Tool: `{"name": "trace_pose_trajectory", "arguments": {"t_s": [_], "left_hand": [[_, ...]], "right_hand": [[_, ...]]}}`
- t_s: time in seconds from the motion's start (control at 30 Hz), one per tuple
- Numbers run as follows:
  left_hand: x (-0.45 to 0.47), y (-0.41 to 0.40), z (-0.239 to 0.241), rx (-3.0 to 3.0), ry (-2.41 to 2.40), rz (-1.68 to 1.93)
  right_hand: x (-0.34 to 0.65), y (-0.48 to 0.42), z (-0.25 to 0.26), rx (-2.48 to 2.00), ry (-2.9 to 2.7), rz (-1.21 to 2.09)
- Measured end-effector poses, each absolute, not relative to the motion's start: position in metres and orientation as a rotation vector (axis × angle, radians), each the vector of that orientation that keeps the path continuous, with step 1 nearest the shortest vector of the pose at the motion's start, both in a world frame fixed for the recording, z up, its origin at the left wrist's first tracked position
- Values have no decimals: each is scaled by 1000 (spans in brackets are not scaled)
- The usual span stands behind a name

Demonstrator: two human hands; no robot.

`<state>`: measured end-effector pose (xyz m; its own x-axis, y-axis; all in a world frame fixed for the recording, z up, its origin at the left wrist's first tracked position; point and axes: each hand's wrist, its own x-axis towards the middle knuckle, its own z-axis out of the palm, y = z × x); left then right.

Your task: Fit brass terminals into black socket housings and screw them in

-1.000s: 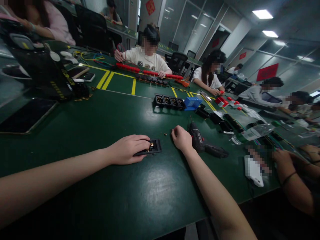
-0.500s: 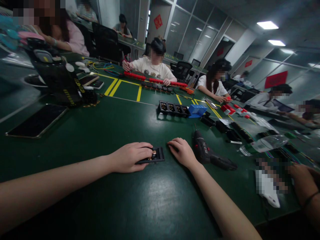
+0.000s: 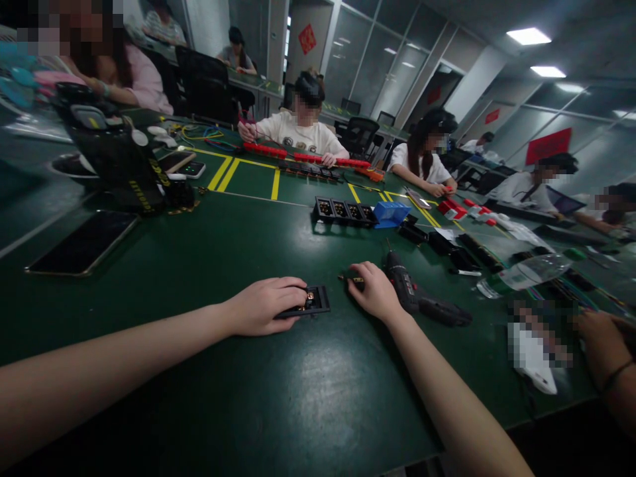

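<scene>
My left hand [image 3: 265,306] holds a black plastic frame [image 3: 322,299] flat on the table, its fingers curled over the left part and the thumb along the near edge. Small brass-coloured terminals [image 3: 310,296] show inside the frame beside my fingertips; the rest is covered. To the right, apart from the frame, my right hand [image 3: 373,291] is closed around a small dark piece with gold-coloured bits [image 3: 356,281], partly hidden by the fingers. A black cordless drill [image 3: 408,285] lies close beyond that hand, its bit pointing away from me.
Farther up the green table stand a row of black frames [image 3: 342,211] and a blue box [image 3: 391,214]. A clear bottle [image 3: 529,273] and white phone [image 3: 529,358] lie right; a dark phone [image 3: 84,242] lies left. A co-worker's arm [image 3: 603,351] is at the right edge.
My right hand has shifted slightly right toward the drill, and a small dark and gold-coloured piece now shows in its fingers. My left hand stays on the black frame.
</scene>
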<state>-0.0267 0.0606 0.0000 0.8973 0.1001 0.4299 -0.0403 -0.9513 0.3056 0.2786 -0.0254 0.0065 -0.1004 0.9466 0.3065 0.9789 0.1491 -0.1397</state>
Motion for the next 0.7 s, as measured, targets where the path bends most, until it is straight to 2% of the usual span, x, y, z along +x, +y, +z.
{"name": "trace_pose_trajectory", "arguments": {"t_s": [0.1,0.27,0.47,0.7], "left_hand": [[-26,61,1,2749,33,655],[-26,61,1,2748,23,655],[-27,60,1,2759,23,666],[-27,60,3,2748,23,677]], "right_hand": [[285,-35,15,-2050,-2096,-279],[284,-44,12,-2178,-2078,-196],[272,-40,5,-2223,-1984,-287],[268,-41,11,-2390,-1952,-239]]}}
